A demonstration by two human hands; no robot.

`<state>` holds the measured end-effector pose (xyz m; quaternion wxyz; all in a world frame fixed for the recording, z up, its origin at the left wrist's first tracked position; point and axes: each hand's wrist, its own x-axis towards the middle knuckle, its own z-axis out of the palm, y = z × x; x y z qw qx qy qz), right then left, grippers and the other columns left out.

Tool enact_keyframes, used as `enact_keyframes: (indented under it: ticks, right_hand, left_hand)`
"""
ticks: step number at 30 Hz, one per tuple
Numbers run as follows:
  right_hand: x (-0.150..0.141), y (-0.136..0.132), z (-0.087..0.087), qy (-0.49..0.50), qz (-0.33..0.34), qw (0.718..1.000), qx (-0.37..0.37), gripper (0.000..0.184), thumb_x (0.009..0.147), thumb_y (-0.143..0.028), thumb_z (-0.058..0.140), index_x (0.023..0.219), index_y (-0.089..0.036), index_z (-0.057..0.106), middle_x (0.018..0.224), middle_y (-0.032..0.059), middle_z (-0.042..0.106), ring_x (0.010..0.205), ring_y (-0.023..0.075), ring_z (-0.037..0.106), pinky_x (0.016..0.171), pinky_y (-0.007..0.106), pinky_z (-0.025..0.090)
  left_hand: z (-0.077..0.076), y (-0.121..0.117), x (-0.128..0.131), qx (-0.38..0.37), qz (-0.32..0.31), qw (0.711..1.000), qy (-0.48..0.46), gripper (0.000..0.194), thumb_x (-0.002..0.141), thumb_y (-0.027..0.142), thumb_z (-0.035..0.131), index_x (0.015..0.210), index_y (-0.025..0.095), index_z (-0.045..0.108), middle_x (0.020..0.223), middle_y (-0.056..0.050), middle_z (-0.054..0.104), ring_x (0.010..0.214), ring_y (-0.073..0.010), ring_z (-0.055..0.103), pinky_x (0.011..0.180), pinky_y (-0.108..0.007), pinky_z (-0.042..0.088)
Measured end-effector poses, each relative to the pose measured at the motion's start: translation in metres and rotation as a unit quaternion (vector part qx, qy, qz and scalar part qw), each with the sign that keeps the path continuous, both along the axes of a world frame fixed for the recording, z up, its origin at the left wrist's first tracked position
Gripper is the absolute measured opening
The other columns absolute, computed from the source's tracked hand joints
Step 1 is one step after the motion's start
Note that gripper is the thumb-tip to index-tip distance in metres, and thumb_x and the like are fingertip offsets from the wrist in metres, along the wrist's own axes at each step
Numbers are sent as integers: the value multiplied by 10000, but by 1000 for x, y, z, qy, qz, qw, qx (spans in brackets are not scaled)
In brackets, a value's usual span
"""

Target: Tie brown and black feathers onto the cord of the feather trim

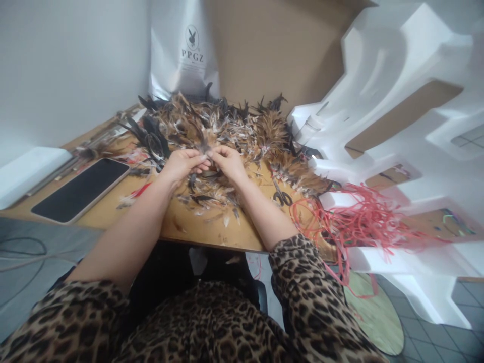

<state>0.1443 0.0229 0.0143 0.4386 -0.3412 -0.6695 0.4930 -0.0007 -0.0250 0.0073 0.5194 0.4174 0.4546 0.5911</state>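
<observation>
My left hand point(186, 164) and my right hand point(227, 160) meet above the near part of the table, both closed in a pinch. Between their fingertips stands a small feather bunch point(204, 145), dark and brown, its lower end hidden by the fingers. Just behind spreads a big heap of brown and white feathers point(223, 121). Long black feathers point(149, 138) lie to the left of my left hand. Below my hands are loose small feathers point(212, 194) on the tabletop.
A phone point(81, 190) lies at the left. Black-handled scissors point(282, 195) rest right of my right forearm. Red ribbon strands point(363, 214) spill over white foam packing point(401, 116) at the right. A silver bag point(185, 65) stands behind the heap. The table's front edge point(212, 246) is close to me.
</observation>
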Motion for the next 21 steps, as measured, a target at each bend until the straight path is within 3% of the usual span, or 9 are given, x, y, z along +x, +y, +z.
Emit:
enact_keyframes:
  ticks: [2,4,6,9,12,14,17,19,21]
  right_hand:
    - [0,-3,-1,-37,1,998,47,219,738,-351,610,806,-143,621,693,-14,604,615,79,494,623,211,409]
    - [1,-7,-1,-115,17,983,143,177,765,-292,589,850,-148,646,807,13,632,729,105,542,722,234,430]
    - [1,-12,-1,-213,41,943,252,177,791,-247,562,910,-167,665,910,33,628,842,134,556,796,258,425]
    - [-2,-18,-3,-343,81,860,369,241,844,-214,489,1011,-211,663,1029,58,597,963,171,537,850,289,406]
    - [-7,-22,-9,-421,91,796,425,268,882,-229,437,1034,-228,658,1077,76,576,989,192,517,861,312,395]
    - [-10,-24,-13,-447,84,777,435,265,894,-247,423,992,-220,668,1050,80,579,955,194,519,838,314,397]
    - [-10,-24,-15,-446,69,790,415,262,896,-257,418,905,-204,675,982,71,592,899,176,529,794,290,399]
    - [-8,-22,-13,-406,47,833,372,231,881,-258,445,888,-199,668,955,57,599,870,159,537,771,269,400]
    - [-6,-18,-10,-323,21,898,299,162,835,-248,511,864,-184,657,898,35,608,816,137,538,744,249,400]
  left_hand:
    - [3,0,-3,-3,49,998,-35,135,674,197,733,721,88,669,695,-85,700,532,-80,627,481,-135,460]
    - [6,1,-7,-2,93,993,-76,112,702,187,710,723,93,653,691,-73,693,529,-71,618,474,-127,451]
    - [7,2,-9,2,117,988,-105,97,720,182,693,718,100,640,690,-63,688,532,-64,616,477,-122,449]
    - [6,3,-10,0,126,985,-120,95,729,178,683,706,103,629,684,-56,683,527,-59,609,478,-121,448]
    - [6,3,-8,-7,126,985,-117,95,724,175,685,710,100,629,686,-55,684,514,-54,600,470,-122,442]
    - [5,3,-7,-6,123,986,-114,92,723,174,684,716,99,631,682,-54,684,511,-54,599,456,-120,433]
    - [2,5,-8,6,114,986,-118,81,730,169,672,713,102,632,676,-51,684,517,-58,604,447,-118,428]
    - [0,6,-10,12,111,986,-125,77,734,165,669,706,106,630,684,-51,687,530,-62,612,455,-120,437]
    - [-2,8,-12,15,111,984,-137,79,741,162,665,698,108,629,690,-51,687,539,-63,617,460,-121,443]
